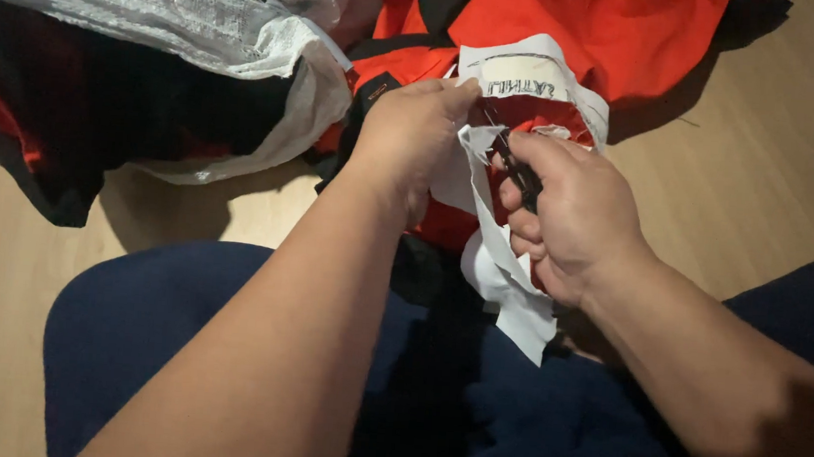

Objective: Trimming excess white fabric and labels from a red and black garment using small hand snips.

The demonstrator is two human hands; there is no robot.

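Two bare hands meet over a rumpled orange-red fabric garment (574, 30) with black trim, which spills from the person's lap onto the pale wooden floor (775, 159). A white, thin, flexible backing sheet (509, 274) with ragged cut edges lies against the garment; its upper part forms a rounded label shape with dark print, and its lower part hangs as a loose, curling strip over the dark blue trousers (161, 335).

The left hand (411, 138) is closed in a pinch, fingertips gripping the white sheet's edge just below the printed part, knuckles up, wrist straight, forearm running diagonally from the lower left. The right hand (570, 216) is curled tightly around small black-handled scissors (516, 169), whose slim dark blades point up and left toward the pinched edge; whether the blades are apart cannot be told. The two hands sit just beside each other, nearly touching.

At upper left, a woven white plastic sack (202, 23), coarse and semi-translucent, holds more dark and orange cloth and touches the garment's left side. Open floor shows to the right of the garment and at the left of the knee.
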